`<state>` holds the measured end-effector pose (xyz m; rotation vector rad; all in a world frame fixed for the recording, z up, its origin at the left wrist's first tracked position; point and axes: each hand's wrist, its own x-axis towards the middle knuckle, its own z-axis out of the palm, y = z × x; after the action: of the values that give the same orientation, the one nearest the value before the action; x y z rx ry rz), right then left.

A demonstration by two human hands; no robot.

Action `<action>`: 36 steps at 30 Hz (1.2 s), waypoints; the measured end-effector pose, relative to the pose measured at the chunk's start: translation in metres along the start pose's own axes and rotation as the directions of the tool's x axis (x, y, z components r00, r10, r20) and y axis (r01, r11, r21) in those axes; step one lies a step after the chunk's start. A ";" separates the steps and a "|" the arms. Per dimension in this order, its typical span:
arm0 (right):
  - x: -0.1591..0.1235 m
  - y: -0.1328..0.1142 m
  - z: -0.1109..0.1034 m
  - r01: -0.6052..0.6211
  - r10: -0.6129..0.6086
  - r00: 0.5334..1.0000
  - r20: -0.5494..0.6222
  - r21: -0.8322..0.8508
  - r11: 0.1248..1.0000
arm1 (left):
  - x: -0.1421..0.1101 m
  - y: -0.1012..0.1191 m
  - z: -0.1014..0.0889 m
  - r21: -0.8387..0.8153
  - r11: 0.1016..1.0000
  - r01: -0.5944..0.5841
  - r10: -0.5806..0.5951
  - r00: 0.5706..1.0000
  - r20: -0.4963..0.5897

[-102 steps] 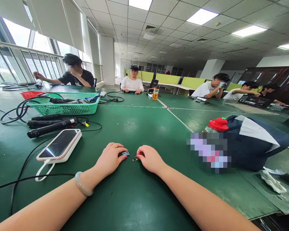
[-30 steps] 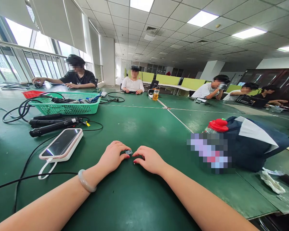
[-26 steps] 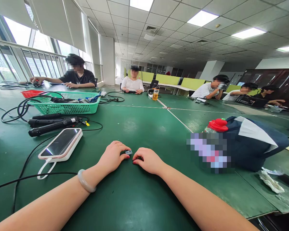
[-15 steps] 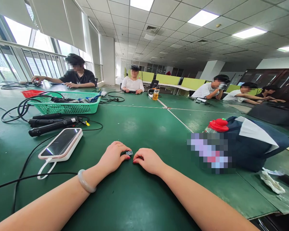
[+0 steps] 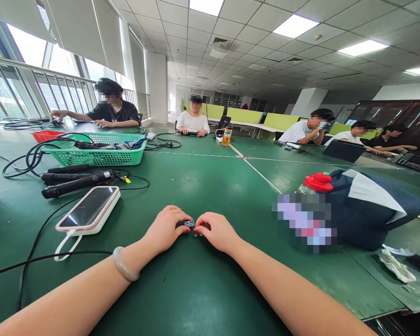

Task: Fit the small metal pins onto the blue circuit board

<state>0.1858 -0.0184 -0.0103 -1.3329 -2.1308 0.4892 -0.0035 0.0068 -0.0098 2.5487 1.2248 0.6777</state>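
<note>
Between the thumb and fingers of my left hand (image 5: pixel 165 228) is a small dark piece with white markings, which looks like a circuit board (image 5: pixel 189 224). My right hand (image 5: pixel 217 230) is closed in a pinch just to its right, fingertips close to the board's edge. Just below those fingertips shows a tiny dark piece (image 5: pixel 198 235) with a light spot; I cannot tell whether it is gripped or lies on the table. Both hands are low over the green tabletop (image 5: pixel 196 280).
Left of my arm lie a white-cased phone (image 5: pixel 87 211) on a cable, black handles (image 5: pixel 79 183) and a green basket (image 5: pixel 98 156). To the right stand a dark blue bag (image 5: pixel 367 210) and a red-lidded bottle (image 5: pixel 318 182). Several people sit around the table.
My right hand's fingers have lifted and curled slightly, and the tiny dark piece below them now shows. The left hand stays put on the board. At far right, a dark laptop has shifted.
</note>
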 end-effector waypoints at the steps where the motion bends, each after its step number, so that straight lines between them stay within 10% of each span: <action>1: 0.000 0.000 0.000 -0.005 0.005 1.000 -0.020 0.011 1.000 | 0.000 0.000 0.000 -0.003 1.000 -0.006 0.006 1.000 -0.002; 18: -0.005 0.007 0.003 0.284 -0.308 0.899 -0.311 -0.122 0.951 | 0.001 0.005 -0.001 -0.176 0.984 0.017 -0.031 0.997 -0.075; 36: -0.008 0.008 0.003 0.281 -0.388 0.890 -0.242 -0.380 0.881 | 0.000 0.008 -0.002 -0.159 0.987 0.012 -0.030 0.993 -0.115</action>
<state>0.1924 -0.0223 -0.0193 -1.0781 -2.1691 -0.2302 0.0012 0.0018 -0.0048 2.3927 1.1804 0.8944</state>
